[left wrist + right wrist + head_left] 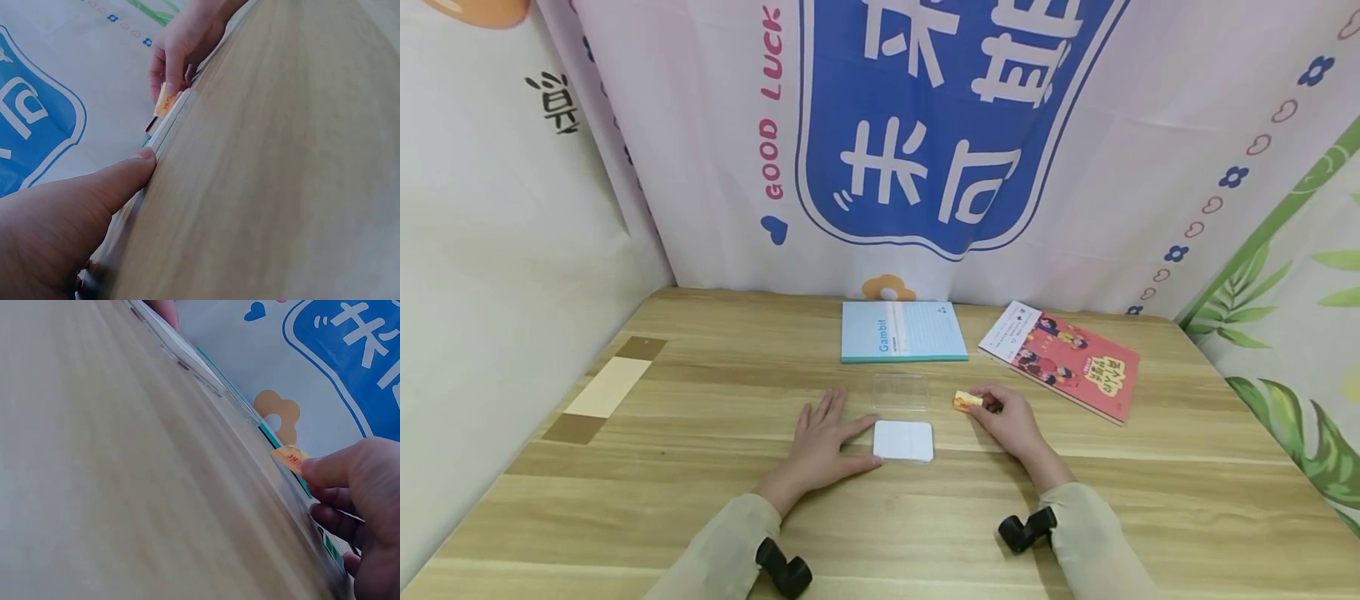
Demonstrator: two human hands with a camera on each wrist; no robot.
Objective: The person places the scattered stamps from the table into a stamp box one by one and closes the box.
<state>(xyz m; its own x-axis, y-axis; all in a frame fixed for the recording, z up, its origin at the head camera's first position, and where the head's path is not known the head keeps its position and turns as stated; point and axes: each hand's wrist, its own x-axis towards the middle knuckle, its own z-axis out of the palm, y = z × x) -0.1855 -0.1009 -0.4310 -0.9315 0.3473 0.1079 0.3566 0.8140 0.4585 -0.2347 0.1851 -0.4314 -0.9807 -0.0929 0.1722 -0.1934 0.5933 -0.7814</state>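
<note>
Seen from the head view, with a smooth white rounded-corner slab [903, 441] as the clock's centre, the left hand [823, 442] lies at 9 o'clock. Its fingers are extended and spread, grasping nothing; the thumb and index fingertips touch the slab's left edge. At 3 o'clock the right hand [1009, 421] pinches a small, flat-sided yellow-orange piece [967, 402] between thumb and fingers; the piece bears red print and sits at 2 o'clock from the slab.

Just beside the slab, at 12 o'clock, is a shallow rectangular tray [901, 392] of clear, glossy plastic, wood grain showing through it. Whether the slab rests in a clear case of its own cannot be told. Farther out at 12 o'clock lies a pale blue Gambit notebook [904, 332]; at 2 o'clock, a red illustrated booklet [1063, 360]. The tabletop [700, 350] has streaked wood grain; behind hangs a creased, printed fabric curtain [715, 208].
</note>
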